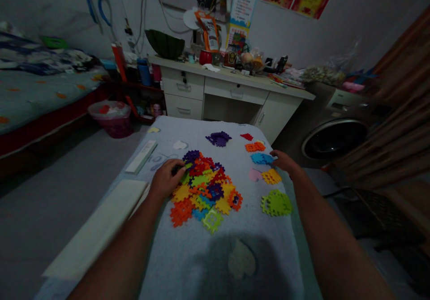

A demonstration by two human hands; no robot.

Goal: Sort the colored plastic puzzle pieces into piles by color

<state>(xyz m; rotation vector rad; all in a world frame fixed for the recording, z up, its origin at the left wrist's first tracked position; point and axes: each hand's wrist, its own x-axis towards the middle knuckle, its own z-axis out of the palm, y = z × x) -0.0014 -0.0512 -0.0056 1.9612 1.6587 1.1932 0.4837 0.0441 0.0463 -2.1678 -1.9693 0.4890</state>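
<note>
A heap of colourful plastic interlocking pieces [201,186] with toothed edges lies on the cloth-covered table. My left hand [168,177] is at the heap's left edge, its fingers curled near a green piece; whatever they hold is hidden. At the right, my right hand [284,160] has its fingertips closed on the edge of blue interlocking pieces [262,158]. Sorted by colour along that side are a red piece [247,136], orange pieces [255,146], yellow pieces [271,176] and green pieces [276,203]. Purple pieces [219,138] lie together toward the far edge.
A long white box [141,156] and a pale flat panel [101,224] lie along the table's left side. Beyond stands a white desk [184,85] crowded with items. A washing machine [332,125] is at the right, a pink bin [116,123] on the left floor.
</note>
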